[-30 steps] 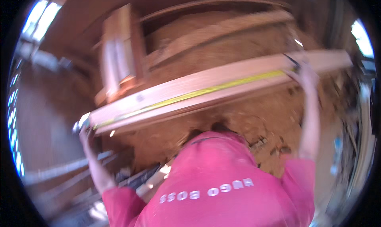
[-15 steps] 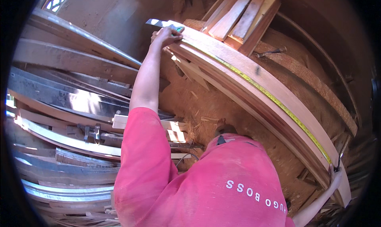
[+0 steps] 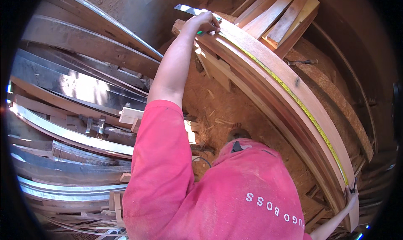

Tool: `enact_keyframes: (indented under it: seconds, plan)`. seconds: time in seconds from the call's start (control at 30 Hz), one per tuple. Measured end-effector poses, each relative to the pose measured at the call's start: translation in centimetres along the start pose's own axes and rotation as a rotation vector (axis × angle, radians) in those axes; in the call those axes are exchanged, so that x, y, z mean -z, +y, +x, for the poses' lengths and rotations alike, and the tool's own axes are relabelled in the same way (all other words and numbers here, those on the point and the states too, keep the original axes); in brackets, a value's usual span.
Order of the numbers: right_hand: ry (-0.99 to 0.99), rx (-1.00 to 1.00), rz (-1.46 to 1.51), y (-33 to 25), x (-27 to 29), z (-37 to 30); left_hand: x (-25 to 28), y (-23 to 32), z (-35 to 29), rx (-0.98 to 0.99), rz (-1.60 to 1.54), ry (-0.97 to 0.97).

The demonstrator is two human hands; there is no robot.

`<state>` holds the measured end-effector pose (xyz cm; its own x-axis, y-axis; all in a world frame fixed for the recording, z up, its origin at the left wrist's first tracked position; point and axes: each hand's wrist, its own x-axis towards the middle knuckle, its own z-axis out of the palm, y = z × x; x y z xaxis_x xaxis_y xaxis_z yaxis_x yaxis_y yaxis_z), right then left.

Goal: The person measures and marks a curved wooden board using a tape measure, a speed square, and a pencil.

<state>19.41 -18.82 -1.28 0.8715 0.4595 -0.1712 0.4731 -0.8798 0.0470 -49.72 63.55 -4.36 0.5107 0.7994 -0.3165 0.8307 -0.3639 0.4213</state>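
Observation:
A yellow measuring tape (image 3: 289,90) is stretched along the curved face of a long, bent wooden board (image 3: 308,82). At the board's far end my left hand (image 3: 205,22) is closed, with its fingertips pinching at the tape's end. Some green shows beside those fingers, and a shiny flat metal strip (image 3: 187,9) sticks out to the left; what it belongs to is hidden. My right hand (image 3: 351,196) is closed at the near right end, where the tape meets its fingers. A thin dark piece (image 3: 354,183) stands up by those fingertips, too small to name.
Several planks (image 3: 279,22) are stacked behind the board's far half. A slim dark tool (image 3: 302,62) lies beside them. Curved boards (image 3: 84,43) and a metal clamp (image 3: 100,124) fill the left side. Brown sawdust and shavings (image 3: 214,110) cover the floor between.
The whole view has shifted, with the board's far end now higher and further right. My left fingers have turned over the board's edge. Both hands remain at the two ends of the stretched tape.

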Motion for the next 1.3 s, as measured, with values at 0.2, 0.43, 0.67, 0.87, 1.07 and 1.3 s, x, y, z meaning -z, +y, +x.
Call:
enact_keyframes:
  seconds: [0.2, 0.43, 0.67, 0.87, 1.07, 1.3]
  plan:
    - [0.0, 0.028, 0.136, 3.0, -1.5, 1.8, -0.1, -0.5, -0.1, -0.113, 0.071, 0.064]
    - [-0.031, 0.109, 0.268, 4.7, -2.2, 3.2, -0.5, -0.3, -0.8, -0.101, -0.012, 0.079]
    - [0.038, 0.084, 0.206, 3.7, -2.2, 3.0, -1.0, -1.6, -0.3, -0.145, 0.054, 0.151]
    - [0.016, 0.085, 0.163, 3.8, -1.8, 2.8, -1.1, -1.9, 0.3, -0.161, 0.02, 0.15]
    - [-0.083, 0.012, 0.231, 2.9, -1.0, 2.7, -0.3, -0.7, -1.1, -0.055, 0.04, 0.077]
    - [0.03, 0.081, 0.201, 4.4, -1.7, 2.5, -0.6, -0.2, -0.8, -0.084, 0.074, 0.072]
